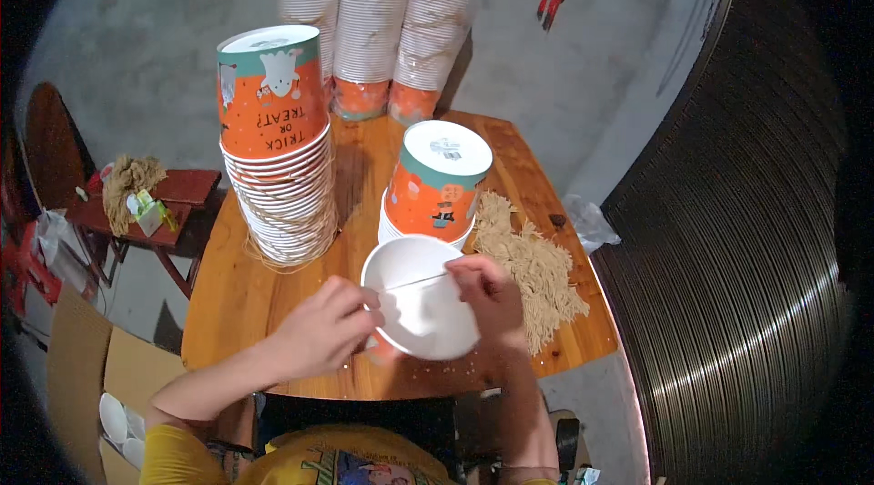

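A white-lined paper bucket (428,321) is held tilted over the table's near edge, its open mouth facing me. A thin cord (411,283) stretches across that mouth between my hands. My left hand (332,326) is closed, its fingertips pinching at the left rim where one cord end lies. At the right rim, my right hand (492,298) is closed in a pinch around the other end. Just beyond stands a short stack of upside-down orange and green paper buckets (437,180). A pile of beige cords (533,275) lies to its right.
On the wooden table (273,321), a tall stack of upside-down buckets (278,139) with cords hanging around it stands left. Plastic-wrapped bucket stacks (369,34) line the back. A red bench (187,186) and cardboard box (82,339) are left; a ribbed shutter (746,239) is right.
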The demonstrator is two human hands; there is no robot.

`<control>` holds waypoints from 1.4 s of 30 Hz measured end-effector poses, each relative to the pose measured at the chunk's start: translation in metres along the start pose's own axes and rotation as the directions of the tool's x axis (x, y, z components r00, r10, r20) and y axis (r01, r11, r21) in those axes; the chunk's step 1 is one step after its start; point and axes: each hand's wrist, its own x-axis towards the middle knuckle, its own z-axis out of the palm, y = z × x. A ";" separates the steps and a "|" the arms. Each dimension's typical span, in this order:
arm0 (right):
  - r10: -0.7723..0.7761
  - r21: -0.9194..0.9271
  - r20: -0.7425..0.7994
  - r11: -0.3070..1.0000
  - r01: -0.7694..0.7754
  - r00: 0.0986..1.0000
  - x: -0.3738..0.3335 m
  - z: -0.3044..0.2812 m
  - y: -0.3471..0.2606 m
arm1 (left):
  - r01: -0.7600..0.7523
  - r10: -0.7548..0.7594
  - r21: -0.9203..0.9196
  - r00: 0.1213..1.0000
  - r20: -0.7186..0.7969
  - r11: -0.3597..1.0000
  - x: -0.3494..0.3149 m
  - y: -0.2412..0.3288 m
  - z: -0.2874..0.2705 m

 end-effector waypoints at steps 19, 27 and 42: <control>0.309 0.305 0.373 0.850 -0.431 0.875 -0.056 -0.036 -0.028 | -0.119 0.135 -0.240 0.990 0.049 0.963 -0.003 -0.108 -0.001; -0.284 0.756 0.169 0.652 0.061 0.944 -0.079 -0.107 0.013 | -0.006 0.020 -0.279 0.999 0.046 0.960 -0.002 -0.131 0.003; -0.458 -0.680 0.241 0.549 0.486 0.855 -0.050 -0.003 -0.040 | 0.349 -0.232 -0.579 0.935 0.269 0.737 0.039 0.041 -0.005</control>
